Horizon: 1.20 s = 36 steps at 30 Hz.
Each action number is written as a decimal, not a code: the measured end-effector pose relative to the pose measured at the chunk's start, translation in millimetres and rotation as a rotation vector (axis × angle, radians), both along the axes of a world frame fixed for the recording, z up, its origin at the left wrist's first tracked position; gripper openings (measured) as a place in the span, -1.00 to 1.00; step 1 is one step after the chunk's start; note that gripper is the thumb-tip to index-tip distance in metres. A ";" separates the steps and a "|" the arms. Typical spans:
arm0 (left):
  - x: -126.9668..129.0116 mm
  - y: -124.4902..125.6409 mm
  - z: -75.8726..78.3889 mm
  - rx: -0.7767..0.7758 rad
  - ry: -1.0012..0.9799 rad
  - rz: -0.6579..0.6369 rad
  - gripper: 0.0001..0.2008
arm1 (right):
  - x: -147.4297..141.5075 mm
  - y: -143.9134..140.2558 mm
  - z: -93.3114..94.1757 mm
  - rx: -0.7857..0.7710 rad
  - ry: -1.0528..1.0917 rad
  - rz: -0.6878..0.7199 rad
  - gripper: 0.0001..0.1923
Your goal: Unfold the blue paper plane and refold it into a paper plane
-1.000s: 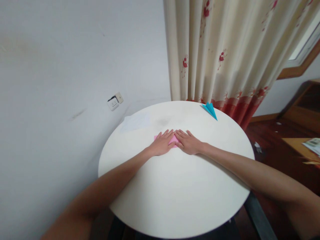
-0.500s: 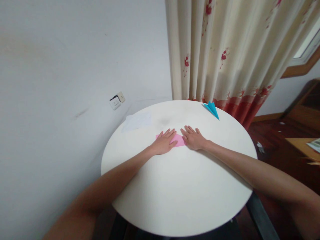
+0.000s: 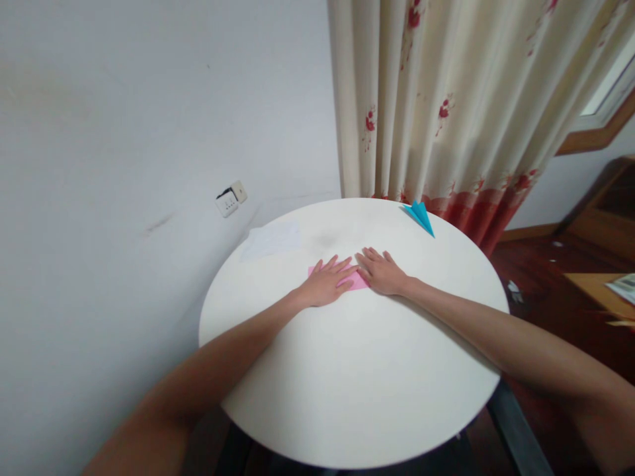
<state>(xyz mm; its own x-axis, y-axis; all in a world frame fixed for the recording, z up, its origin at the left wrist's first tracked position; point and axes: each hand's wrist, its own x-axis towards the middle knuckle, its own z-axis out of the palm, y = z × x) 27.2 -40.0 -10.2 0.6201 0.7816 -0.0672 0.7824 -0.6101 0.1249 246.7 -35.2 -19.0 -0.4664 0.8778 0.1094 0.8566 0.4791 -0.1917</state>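
Note:
A pink sheet of paper (image 3: 358,282), seemingly folded, lies flat on the round white table (image 3: 367,370). Over its left and middle part rests my left hand (image 3: 325,283), palm down with the fingers spread. My right hand (image 3: 381,272) lies flat on the paper's right end, fingers stretched out toward the far side. Much of the paper is hidden beneath both hands. Neither hand grips anything.
A blue paper plane (image 3: 420,217) lies near the table's far right edge. Toward the back left is a thin white sheet (image 3: 272,239). A wall with a socket (image 3: 227,203) borders the left, and a flowered curtain (image 3: 436,99) hangs behind.
The left hand's fingers have spread wider across the paper, its index finger now reaching close to my right hand. My right hand has shifted very slightly left.

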 end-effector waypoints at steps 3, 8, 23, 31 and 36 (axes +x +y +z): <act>0.1 0.8 -0.7 -0.002 -0.006 0.006 -0.41 | 0.8 2.1 0.6 -0.031 -0.011 0.003 -0.36; 0.2 1.2 -0.2 -0.014 -0.023 0.006 -0.36 | 12.3 10.9 9.4 -0.169 -0.039 0.002 -0.31; -1.0 0.4 3.5 -0.025 -0.004 0.000 -0.39 | 57.1 35.2 18.0 -0.212 0.127 0.030 -0.23; -0.2 2.5 0.2 -0.025 0.008 0.001 -0.42 | 1.8 9.7 0.2 0.006 0.134 0.044 -0.46; -1.1 2.6 -1.8 -0.018 -0.022 0.002 -0.36 | -3.3 0.9 -0.7 -0.002 -0.006 0.072 -0.42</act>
